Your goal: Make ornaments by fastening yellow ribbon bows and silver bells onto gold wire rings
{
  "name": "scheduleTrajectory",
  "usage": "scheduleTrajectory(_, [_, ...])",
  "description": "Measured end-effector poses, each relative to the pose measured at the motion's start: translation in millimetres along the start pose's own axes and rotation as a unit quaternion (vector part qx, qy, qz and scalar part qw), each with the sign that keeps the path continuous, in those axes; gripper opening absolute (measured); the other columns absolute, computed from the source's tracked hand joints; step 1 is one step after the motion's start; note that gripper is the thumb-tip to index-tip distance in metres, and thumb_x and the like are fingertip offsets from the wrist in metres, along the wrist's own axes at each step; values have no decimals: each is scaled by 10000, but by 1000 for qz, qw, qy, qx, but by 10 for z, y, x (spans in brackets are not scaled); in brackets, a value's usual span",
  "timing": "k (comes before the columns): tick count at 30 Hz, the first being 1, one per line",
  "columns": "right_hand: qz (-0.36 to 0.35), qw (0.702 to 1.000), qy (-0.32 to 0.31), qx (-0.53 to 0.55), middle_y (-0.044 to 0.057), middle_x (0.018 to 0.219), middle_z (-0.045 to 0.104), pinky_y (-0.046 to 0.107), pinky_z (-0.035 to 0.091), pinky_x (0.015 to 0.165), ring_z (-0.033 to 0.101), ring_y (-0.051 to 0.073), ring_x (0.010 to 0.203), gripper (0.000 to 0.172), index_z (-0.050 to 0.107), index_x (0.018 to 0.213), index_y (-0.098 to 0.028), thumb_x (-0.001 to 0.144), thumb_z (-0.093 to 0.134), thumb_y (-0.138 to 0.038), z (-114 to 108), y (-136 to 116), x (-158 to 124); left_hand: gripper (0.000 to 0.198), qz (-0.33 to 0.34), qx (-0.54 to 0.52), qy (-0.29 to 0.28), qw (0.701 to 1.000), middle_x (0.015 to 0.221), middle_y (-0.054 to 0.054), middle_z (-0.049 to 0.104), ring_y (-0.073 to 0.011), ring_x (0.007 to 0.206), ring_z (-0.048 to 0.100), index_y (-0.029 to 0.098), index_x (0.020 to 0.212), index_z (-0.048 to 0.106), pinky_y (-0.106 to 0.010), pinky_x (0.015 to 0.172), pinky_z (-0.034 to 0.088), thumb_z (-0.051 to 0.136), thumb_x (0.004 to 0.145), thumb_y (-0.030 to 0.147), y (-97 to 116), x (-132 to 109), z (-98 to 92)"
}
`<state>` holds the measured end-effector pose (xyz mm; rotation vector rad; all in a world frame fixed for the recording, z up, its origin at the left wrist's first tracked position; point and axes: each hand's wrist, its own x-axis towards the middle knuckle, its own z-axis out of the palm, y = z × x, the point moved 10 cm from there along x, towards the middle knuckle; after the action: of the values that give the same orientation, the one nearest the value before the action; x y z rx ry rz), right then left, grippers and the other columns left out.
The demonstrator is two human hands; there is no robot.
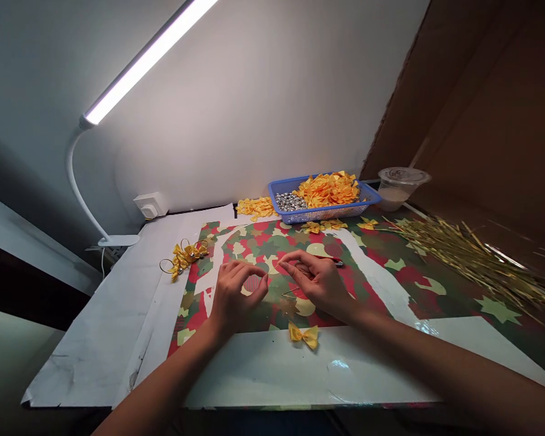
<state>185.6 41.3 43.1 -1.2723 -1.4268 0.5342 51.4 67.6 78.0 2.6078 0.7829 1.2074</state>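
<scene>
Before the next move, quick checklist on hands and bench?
Both hands in view: ok. The left hand and right hand are over the patterned paper.
Anything pinched at the fingertips: cannot tell, too small.
Gold ribbon bow apart from the hands: ok.
Silver beads inside the blue basket: ok.
Yellow ribbon pieces all in the basket: not ok, some lie outside it.
Lamp lit: ok.

Anything between the fingertips (282, 263) too small to tell. Slim tool (331, 261) half hidden under right hand (320, 284); gold strands (476, 260) cut off by right edge.
</scene>
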Motion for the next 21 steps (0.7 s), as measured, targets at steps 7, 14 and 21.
scheduleTrajectory(7, [-39,998,-20,-55,28,618,627,256,319,544,441,130,490,216,667,788,-214,850,520,-359,-10,57,44,102,-81,-57,-81,992,624,17,621,-143,595,557,202,671,596,-274,623,436,555,737,135,-221,-26,215])
scheduleTrajectory(14, [0,998,-66,-7,-4,565,567,259,287,531,342,113,482,309,631,658,-209,798,594,-482,7,216,145,77,-193,-160,-120,961,589,26,588,-105,508,512,185,669,582,-209,495,414,554,740,197,-449,-92,345])
scheduleTrajectory(21, [65,979,-90,171,-3,694,497,260,404,643,464,125,642,459,433,554,-198,806,562,-560,-3,296,213,237,-290,-293,-135,901,587,15,567,-114,503,549,173,768,555,-229,500,469,540,794,409,-664,-167,487])
